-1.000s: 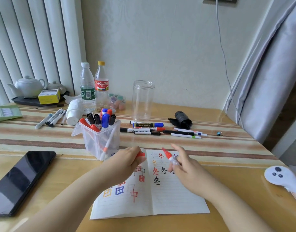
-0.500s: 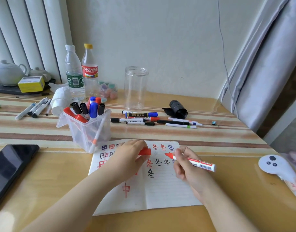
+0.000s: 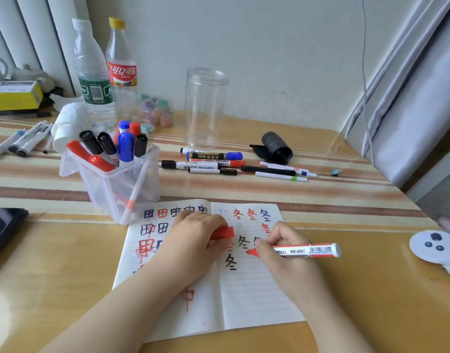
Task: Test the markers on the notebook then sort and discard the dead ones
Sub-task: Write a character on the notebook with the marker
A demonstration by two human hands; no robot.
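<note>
- Landmark: open lined paper notebook point(image 3: 244, 296) with test characters in black, blue and red, lying flat near the table's front edge so both pages take ink.
- Far left of the notebook: loose white-barrelled markers with dark caps point(image 3: 28, 138), set well apart; judged a sorted group, which kind I cannot tell.
- Just behind the notebook's left corner: clear plastic tub point(image 3: 112, 184), touching the page edge, holding capped red, black and blue markers upright; judged the untested stock, within reach.
- On the left page: left hand point(image 3: 193, 245), fingers curled round the red plastic cap point(image 3: 222, 232), which pins the page and keeps the cap ready.
- Behind the notebook: row of mixed capped markers point(image 3: 234, 164) lying flat; judged already tested.
- On the right page: right hand point(image 3: 287, 256) grips the white-barrelled red whiteboard marker point(image 3: 307, 250), uncapped tip on the paper beside the written marks, barrel pointing right. Test in progress.
</note>
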